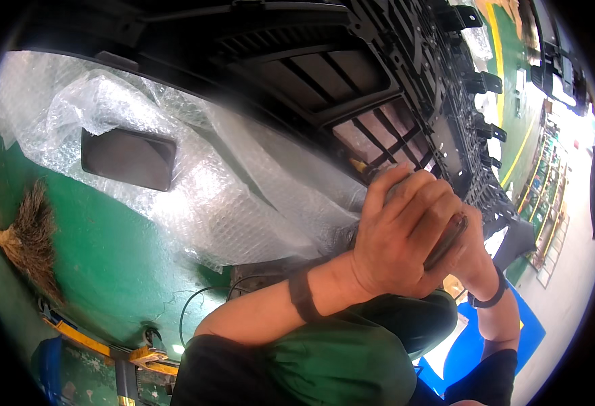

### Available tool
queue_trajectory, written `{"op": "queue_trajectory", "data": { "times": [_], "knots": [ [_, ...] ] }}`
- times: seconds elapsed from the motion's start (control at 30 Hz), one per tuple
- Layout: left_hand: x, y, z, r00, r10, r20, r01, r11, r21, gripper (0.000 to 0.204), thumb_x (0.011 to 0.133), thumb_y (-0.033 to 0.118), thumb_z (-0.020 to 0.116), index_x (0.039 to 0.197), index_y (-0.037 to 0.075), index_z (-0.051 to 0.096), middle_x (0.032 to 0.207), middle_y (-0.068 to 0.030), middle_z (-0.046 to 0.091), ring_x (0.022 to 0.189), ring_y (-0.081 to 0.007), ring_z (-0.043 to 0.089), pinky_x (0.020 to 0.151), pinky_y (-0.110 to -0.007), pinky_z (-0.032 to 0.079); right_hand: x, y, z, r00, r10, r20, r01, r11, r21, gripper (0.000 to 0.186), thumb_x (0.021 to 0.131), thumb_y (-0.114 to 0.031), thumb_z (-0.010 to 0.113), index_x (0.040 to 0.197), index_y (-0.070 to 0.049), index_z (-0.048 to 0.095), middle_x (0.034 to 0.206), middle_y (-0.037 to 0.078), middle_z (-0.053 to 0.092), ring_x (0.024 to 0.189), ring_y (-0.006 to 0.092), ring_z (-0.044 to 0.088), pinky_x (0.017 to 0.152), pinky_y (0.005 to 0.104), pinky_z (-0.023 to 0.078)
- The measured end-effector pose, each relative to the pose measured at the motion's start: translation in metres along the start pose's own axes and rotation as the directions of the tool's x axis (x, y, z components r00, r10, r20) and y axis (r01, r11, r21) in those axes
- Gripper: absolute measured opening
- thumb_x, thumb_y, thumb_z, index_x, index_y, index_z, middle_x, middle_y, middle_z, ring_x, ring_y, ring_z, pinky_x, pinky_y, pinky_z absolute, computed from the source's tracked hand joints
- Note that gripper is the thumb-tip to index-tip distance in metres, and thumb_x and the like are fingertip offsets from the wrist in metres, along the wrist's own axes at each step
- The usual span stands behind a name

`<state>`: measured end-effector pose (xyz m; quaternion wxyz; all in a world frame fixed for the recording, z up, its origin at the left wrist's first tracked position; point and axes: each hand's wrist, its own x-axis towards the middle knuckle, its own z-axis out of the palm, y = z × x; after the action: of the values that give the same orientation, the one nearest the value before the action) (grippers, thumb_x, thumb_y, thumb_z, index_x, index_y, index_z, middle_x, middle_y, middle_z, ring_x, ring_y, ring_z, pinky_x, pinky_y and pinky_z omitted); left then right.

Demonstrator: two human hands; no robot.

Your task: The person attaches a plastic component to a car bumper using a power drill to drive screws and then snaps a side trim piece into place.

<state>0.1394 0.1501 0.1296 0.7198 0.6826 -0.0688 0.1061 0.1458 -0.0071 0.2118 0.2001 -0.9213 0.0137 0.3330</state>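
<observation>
Close together at the lower edge of a large black moulded plastic panel [297, 74], both my hands are closed around a dark handheld tool [449, 242]. My left hand [406, 227] wraps over it with bent fingers, its knuckles up. Behind and to the right, my right hand [472, 250] grips the same tool, partly hidden by the left. The tool's far end points toward the panel's barred opening [385, 132]; most of its body is covered, so its exact kind does not show.
Bubble wrap [243, 216] spreads below the panel, with a flat dark rectangular piece [128, 159] on it. A broom [30, 237] lies left on the green floor. A dark cable [184, 308] loops near my left forearm. A blue sheet [463, 358] is at lower right, and racks [548, 189] stand farther off.
</observation>
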Motion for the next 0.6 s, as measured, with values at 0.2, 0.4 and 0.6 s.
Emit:
{"op": "queue_trajectory", "data": {
  "times": [0.2,0.4,0.6],
  "knots": [
    [0.010,-0.003,0.000,1.000,-0.003,-0.025,0.003,1.000,-0.010,0.039,0.083,0.028,0.069,0.111,0.002,0.062,0.108,-0.0131,0.065,0.103,-0.0339,0.062,0.101,-0.048,0.040,0.002,-0.004,-0.001,0.994,-0.092,0.051,0.097,0.990,-0.104,0.033,0.066,-0.025,0.080,0.092,-0.011,0.067,0.079,0.010,0.068,0.072,0.0360,0.066,0.065,0.0364,0.053],
    [0.007,-0.005,-0.003,0.999,0.036,0.009,-0.036,0.999,0.002,0.038,0.083,0.028,0.069,0.109,0.002,0.062,0.106,-0.0129,0.065,0.101,-0.0350,0.062,0.097,-0.047,0.042,-0.002,-0.002,0.004,1.000,-0.009,0.016,0.009,0.999,0.038,0.029,0.070,-0.025,0.078,0.094,-0.012,0.068,0.079,0.009,0.068,0.074,0.0367,0.066,0.064,0.0370,0.053],
    [0.009,-0.007,0.003,0.996,0.094,-0.005,-0.093,0.996,0.014,0.039,0.082,0.029,0.071,0.109,0.002,0.062,0.105,-0.0137,0.065,0.099,-0.0365,0.062,0.093,-0.047,0.044,0.003,0.008,0.011,0.999,-0.038,-0.030,0.034,0.992,-0.119,0.035,0.068,-0.026,0.078,0.098,-0.012,0.068,0.081,0.014,0.069,0.077,0.0390,0.067,0.067,0.0408,0.054]
  ]
}}
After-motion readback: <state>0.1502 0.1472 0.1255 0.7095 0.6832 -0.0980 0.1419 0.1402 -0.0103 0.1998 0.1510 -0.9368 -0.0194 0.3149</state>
